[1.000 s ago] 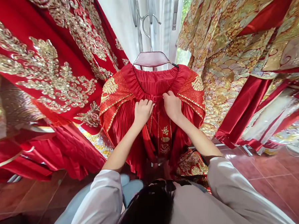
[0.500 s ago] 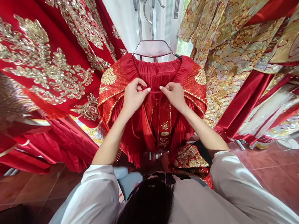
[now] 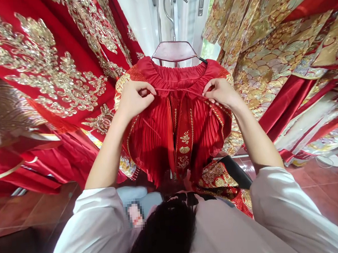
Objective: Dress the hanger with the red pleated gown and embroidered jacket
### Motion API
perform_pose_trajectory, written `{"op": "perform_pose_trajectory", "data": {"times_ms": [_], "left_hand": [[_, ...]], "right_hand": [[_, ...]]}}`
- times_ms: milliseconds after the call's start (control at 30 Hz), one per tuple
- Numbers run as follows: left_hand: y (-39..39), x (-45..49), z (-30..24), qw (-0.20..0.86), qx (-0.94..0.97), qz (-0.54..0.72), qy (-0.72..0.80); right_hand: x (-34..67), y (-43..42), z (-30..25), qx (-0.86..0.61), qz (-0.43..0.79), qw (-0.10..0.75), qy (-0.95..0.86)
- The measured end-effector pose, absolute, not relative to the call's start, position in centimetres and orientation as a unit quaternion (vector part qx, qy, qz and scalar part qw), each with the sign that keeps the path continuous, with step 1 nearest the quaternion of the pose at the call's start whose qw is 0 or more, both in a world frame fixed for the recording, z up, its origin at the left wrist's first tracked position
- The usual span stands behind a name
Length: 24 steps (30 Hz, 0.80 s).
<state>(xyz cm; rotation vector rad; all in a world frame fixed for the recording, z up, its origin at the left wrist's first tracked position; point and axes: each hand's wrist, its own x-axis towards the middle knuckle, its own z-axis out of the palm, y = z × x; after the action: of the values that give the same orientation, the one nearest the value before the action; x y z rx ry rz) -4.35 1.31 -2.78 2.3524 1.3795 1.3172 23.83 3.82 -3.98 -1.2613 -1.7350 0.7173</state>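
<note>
A red pleated garment (image 3: 150, 131) with gold trim and a gathered neckline hangs on a hanger (image 3: 174, 51) in front of me. Across the front of its neckline runs a thin red drawstring (image 3: 181, 89), stretched nearly straight between my hands. My left hand (image 3: 136, 98) pinches one end between thumb and forefinger at the garment's left side. At the other side, my right hand (image 3: 220, 93) is closed on the string in the same way. Gold embroidery (image 3: 185, 150) marks the front band below the string.
Red gowns with gold sequin embroidery (image 3: 46, 65) hang close on the left. Gold patterned robes (image 3: 247, 65) hang on the right. A red and gold cloth (image 3: 218, 176) lies low near my lap, above a red tiled floor (image 3: 311, 189).
My hands have moved apart from the middle of the neckline towards the shoulders, drawing the string out between them. The pleats on the front now show more.
</note>
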Motion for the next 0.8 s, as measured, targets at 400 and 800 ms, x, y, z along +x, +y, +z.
{"op": "perform_pose_trajectory", "data": {"times_ms": [400,800], "left_hand": [[4.1,1.2,-4.4,0.057,0.677,0.593,0.432],[4.0,2.1,-5.9,0.160,0.734,0.531,0.392]], "right_hand": [[19.9,3.2,-4.2,-0.329,0.349,0.488,-0.729],[17.8,3.6,-6.2,-0.456,-0.038,0.338,-0.822]]}}
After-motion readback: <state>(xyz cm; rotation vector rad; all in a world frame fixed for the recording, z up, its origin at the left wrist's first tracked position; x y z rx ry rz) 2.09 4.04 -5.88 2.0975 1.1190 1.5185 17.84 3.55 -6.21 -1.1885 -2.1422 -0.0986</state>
